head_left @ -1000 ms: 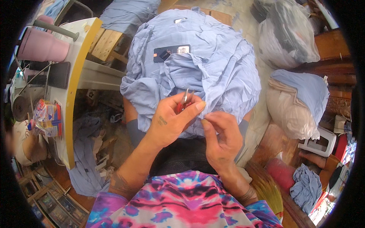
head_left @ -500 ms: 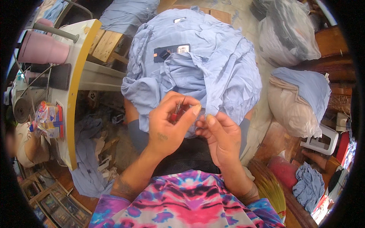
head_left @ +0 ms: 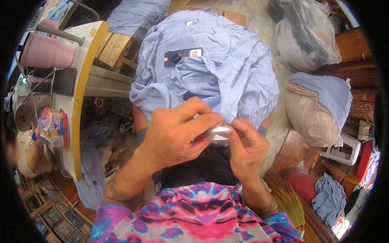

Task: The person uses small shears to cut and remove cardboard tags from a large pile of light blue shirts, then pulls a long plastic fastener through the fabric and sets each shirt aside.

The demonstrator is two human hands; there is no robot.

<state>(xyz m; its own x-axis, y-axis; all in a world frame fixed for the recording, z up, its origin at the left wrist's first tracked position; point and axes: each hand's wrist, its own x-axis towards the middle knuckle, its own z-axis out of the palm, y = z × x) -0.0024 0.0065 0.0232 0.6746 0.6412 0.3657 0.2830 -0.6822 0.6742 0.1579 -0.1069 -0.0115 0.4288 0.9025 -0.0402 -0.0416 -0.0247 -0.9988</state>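
1. A heap of shirts (head_left: pixel 210 69) is piled on the lap, just beyond both hands.
2. A desk (head_left: pixel 83 93) stands to the left, with a thread cone (head_left: pixel 44 52) on it.
3. Filled bags (head_left: pixel 312 113) are set to the right, on the floor.

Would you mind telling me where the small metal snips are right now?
In the head view, the snips sit near the centre, held in the left hand with the blades pointing at the right hand, just below the pile of light blue shirts.
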